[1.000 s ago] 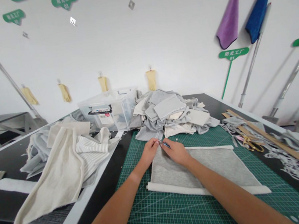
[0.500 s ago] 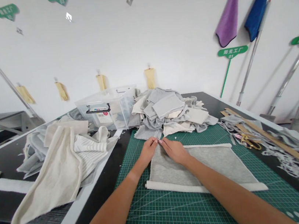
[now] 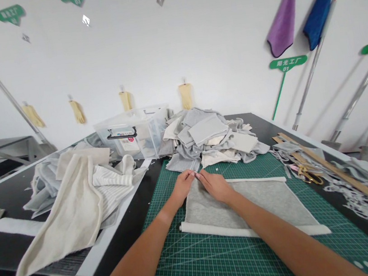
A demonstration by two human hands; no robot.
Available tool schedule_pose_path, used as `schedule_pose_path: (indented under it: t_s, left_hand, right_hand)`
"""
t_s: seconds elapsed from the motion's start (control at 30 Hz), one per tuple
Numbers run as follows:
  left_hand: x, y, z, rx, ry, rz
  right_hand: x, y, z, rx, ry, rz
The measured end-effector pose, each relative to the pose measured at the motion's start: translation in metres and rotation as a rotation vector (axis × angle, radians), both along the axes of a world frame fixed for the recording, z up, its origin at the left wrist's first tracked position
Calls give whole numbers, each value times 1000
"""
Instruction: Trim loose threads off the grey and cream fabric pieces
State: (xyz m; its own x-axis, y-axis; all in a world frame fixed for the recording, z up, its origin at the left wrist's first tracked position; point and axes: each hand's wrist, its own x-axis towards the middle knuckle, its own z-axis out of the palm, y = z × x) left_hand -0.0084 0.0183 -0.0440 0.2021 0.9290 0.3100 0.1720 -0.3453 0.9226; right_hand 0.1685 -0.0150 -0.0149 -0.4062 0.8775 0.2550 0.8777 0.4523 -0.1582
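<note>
A grey piece of fabric [image 3: 268, 199] with rolled white edges along its near and far sides lies on the green cutting mat [image 3: 201, 263]. Both hands meet at its far left corner. There my left hand [image 3: 184, 185] pinches the fabric's edge between thumb and fingers. Close beside it, my right hand [image 3: 214, 184] is closed on the same edge, its forearm crossing over the cloth. The fingertips nearly touch, and the bit of edge between them is mostly hidden. Just beyond the hands rises a pile of grey and cream fabric pieces [image 3: 206, 130].
Left of the mat, cream and striped cloths [image 3: 67, 209] spread over the black table. A clear plastic box [image 3: 150, 138] stands behind them. To the right lie gold-handled scissors [image 3: 309, 176], white fabric scraps [image 3: 350, 199] and a long wooden strip [image 3: 350, 178].
The view has shifted very slightly. Both hands stay at the same corner of the grey fabric, with no clear movement of the cloth.
</note>
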Motion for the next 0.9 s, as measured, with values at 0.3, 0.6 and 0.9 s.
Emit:
schedule_pose_path:
  t_s: [0.3,0.6,0.9]
  left_hand:
    - [0,-5,-1,-29,-61,-12]
    - [3,-9,1,-33,-100,-12]
    - [6,-9,2,-16,-97,5]
  right_hand:
    - [1,1,-3,8,43,31]
    - [1,-2,0,9,55,23]
    - [-2,-6,3,19,65,4]
